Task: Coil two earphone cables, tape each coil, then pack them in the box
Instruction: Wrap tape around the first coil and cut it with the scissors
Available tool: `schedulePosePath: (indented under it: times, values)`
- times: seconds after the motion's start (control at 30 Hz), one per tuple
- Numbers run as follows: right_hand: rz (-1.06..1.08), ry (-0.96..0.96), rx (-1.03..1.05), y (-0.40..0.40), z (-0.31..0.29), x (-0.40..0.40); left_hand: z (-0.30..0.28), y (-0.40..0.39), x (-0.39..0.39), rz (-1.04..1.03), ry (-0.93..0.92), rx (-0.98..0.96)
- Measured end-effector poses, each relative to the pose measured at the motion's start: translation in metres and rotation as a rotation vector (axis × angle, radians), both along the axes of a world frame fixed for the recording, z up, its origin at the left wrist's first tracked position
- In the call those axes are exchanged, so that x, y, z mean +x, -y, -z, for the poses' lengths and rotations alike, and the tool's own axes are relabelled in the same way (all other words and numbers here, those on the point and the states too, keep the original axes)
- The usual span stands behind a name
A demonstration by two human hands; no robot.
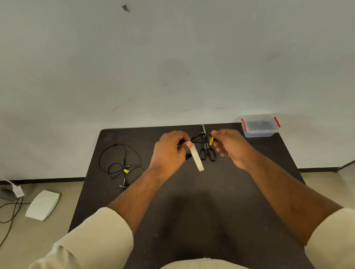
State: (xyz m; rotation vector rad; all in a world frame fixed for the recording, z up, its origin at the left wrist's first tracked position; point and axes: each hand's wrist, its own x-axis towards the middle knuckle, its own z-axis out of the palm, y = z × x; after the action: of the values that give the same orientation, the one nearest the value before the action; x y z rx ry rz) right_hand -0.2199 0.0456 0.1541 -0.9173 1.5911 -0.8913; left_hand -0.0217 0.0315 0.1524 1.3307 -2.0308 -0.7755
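Observation:
My left hand (170, 150) pinches one end of a coiled black earphone cable (199, 137) held above the dark table (186, 206). A strip of pale tape (196, 157) hangs down from that pinch. My right hand (228, 145) holds the coil's other end, by a small yellow tag (211, 140). An earbud (187, 156) dangles below my left hand. A second black earphone cable (120, 162) lies loose and uncoiled on the table's left part, with a yellow tag of its own. The clear plastic box (259, 126) with red clips stands at the table's far right corner, lid on.
Black-handled scissors (207, 153) lie on the table under the held coil. A white flat device (43, 204) and a dark floor cable (8, 213) lie on the floor to the left. The wall stands right behind the table.

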Motion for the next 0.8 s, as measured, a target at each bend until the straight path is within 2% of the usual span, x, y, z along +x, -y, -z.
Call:
schedulePosePath:
  times: [0.07,0.13,0.2,0.27,0.33,0.4,0.5,0.57,0.67,0.8]
  values:
    - [-0.112,-0.013,0.189,-0.002,0.006,0.004,-0.004,0.0,-0.004,-0.007,0.015,-0.044]
    - [-0.227,0.108,0.364,-0.003,0.009,0.008,-0.008,-0.002,-0.007,0.011,0.046,-0.104]
    - [-0.335,0.213,0.449,-0.001,0.009,0.006,-0.01,-0.006,-0.01,0.046,0.123,-0.186]
    - [-0.354,0.337,0.449,0.006,0.007,0.003,-0.011,-0.012,-0.01,0.086,0.183,-0.265]
    - [-0.286,0.439,0.4,0.014,0.001,0.0,-0.01,-0.016,-0.01,0.116,0.223,-0.311]
    - [-0.303,0.453,0.322,0.022,-0.006,-0.001,-0.008,-0.019,-0.01,0.126,0.264,-0.309]
    - [-0.339,0.422,0.261,0.033,-0.016,0.0,-0.005,-0.018,-0.004,0.129,0.291,-0.226]
    - [-0.346,0.357,0.247,0.037,-0.021,0.001,-0.004,-0.015,-0.001,0.122,0.28,-0.103]
    - [-0.394,0.15,0.225,0.038,-0.027,0.004,-0.005,-0.009,0.002,0.1,0.224,0.188]
    - [-0.41,-0.056,0.105,0.029,-0.032,0.021,-0.003,-0.002,0.005,0.039,0.14,0.365]
